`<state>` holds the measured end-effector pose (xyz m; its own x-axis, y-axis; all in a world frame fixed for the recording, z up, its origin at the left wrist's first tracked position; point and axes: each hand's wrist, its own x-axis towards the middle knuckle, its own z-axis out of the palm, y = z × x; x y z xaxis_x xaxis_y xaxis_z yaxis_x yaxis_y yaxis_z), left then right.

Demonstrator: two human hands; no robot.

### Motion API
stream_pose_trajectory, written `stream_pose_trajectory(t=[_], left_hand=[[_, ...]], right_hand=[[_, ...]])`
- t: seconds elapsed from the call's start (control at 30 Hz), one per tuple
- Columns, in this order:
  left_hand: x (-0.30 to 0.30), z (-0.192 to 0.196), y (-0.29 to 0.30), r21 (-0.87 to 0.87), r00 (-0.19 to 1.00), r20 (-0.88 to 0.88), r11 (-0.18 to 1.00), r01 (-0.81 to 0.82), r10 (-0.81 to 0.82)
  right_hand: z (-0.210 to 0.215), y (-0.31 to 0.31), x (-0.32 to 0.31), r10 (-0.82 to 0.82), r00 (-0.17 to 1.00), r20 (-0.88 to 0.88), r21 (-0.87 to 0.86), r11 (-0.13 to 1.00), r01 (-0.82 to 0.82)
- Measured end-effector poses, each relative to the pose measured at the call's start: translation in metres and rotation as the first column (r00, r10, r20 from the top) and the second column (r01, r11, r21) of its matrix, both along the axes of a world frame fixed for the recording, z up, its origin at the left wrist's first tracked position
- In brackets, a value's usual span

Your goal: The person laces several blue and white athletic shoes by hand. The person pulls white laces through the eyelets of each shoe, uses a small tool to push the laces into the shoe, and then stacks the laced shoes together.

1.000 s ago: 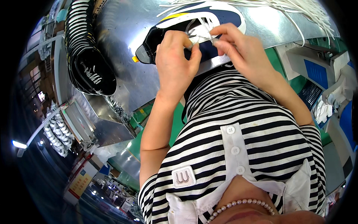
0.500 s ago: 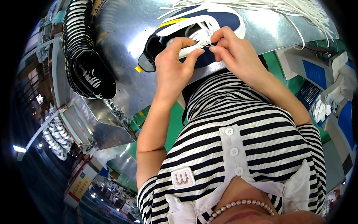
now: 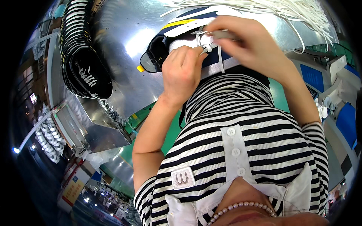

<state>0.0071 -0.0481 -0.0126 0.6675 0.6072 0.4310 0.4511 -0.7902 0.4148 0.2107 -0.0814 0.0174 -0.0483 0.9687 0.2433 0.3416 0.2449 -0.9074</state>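
Observation:
A navy and white sneaker [image 3: 152,56] with a yellow stripe and a yellow heel tab lies on its side, toe to the right, on the metal table. My left hand [image 3: 183,71] is closed at the shoe's opening, thumb and forefinger pinching the white shoelace [image 3: 221,62] by the eyelets. One lace end hangs down over the shoe's near side. Over the front of the laces is my right hand [image 3: 250,43], its fingers curled but smeared by motion. Whether it holds a lace cannot be made out. The hands partly hide the lacing and the toe.
A long stack of black shoes [image 3: 88,75] nested together runs along the table's left side. Loose white shoelaces [image 3: 271,11] lie heaped at the far right, some hanging over the edge. The shiny metal table [image 3: 126,75] has its near edge close to my body.
My right hand has lifted slightly up and right from the pinch beside my left hand and is now blurred. The left fingers have curled in, and a lace end now hangs below.

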Motion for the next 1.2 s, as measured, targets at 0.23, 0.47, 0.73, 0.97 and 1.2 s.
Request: stream_pose_trajectory(t=[0.23, 0.47, 0.73, 0.97, 1.2], left_hand=[[-0.011, -0.004, -0.001, 0.088, 0.990, 0.025, 0.987, 0.137, -0.140], [-0.010, -0.006, 0.004, 0.042, 0.980, 0.024, 0.980, 0.197, -0.198], [-0.015, -0.009, 0.001, 0.102, 0.978, -0.011, 0.973, 0.207, -0.207], [-0.014, -0.016, 0.001, 0.138, 0.975, 0.053, 0.968, 0.208, -0.217], [-0.014, -0.006, 0.006, -0.034, 0.966, 0.039, 0.966, 0.255, -0.254]], right_hand=[[-0.029, 0.021, -0.008, 0.318, 0.829, 0.460, -0.216, 0.946, -0.243], [-0.023, 0.012, 0.000, 0.268, 0.943, 0.199, -0.159, 0.958, -0.238], [-0.009, 0.016, -0.014, 0.320, 0.940, 0.118, -0.210, 0.933, -0.291], [-0.028, 0.002, -0.001, 0.268, 0.917, 0.295, -0.269, 0.944, -0.189], [0.015, 0.018, -0.007, -0.038, 0.963, -0.268, -0.210, 0.978, -0.020]])
